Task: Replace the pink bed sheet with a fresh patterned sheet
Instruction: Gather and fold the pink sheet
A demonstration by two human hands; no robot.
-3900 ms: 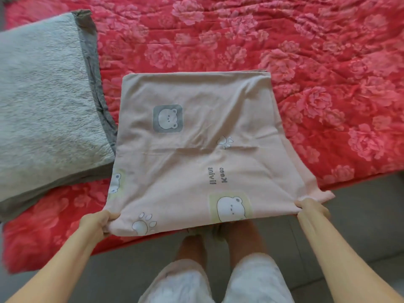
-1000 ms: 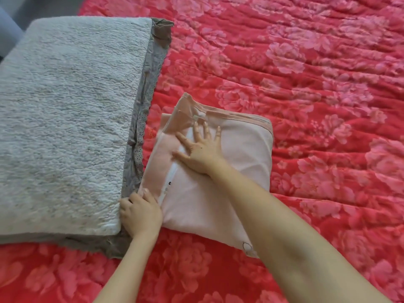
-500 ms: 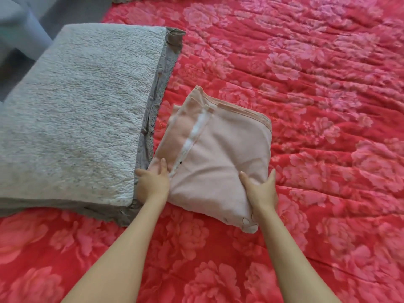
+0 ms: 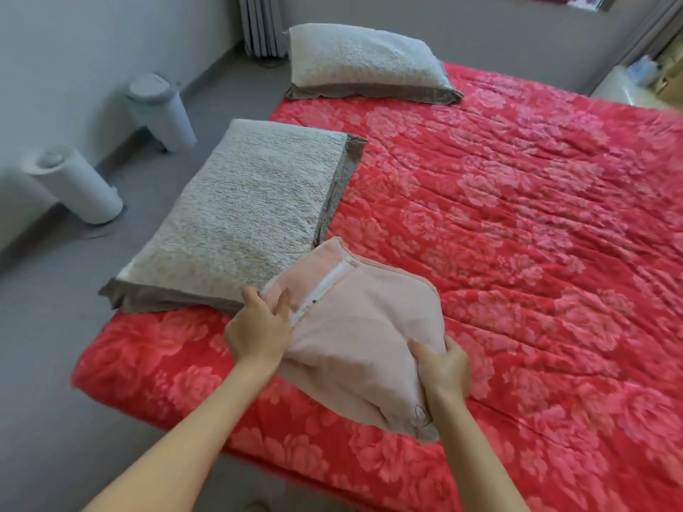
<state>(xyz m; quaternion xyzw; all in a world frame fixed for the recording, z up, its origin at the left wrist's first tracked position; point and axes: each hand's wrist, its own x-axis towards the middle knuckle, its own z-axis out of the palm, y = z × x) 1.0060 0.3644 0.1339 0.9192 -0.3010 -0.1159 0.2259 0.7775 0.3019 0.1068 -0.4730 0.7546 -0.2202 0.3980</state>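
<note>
Pink sheet, folded into a thick pad, sits between the two hands over the near-left part of the red cover. The left hand grips its left edge, thumb on top beside the white strip, the other fingers curled round the edge. The right hand grips its right edge nearer the body, thumb on top and fingers wrapped round the side. The pad's long axis runs slantwise, from a drooping corner just below the right wrist, forward and leftward past the left hand to a far corner that touches or overlaps the near pillow. So the left hand sits farther forward along the pad than the right. Most of the cloth lies ahead of both palms, and a loose end hangs behind the right one. I cannot tell whether the pad is lifted clear of the cover or rests on it.

My guess is the next move is carrying it off the bed. That likely means drawing both hands back together, and the drooping corner could fall open.
</note>
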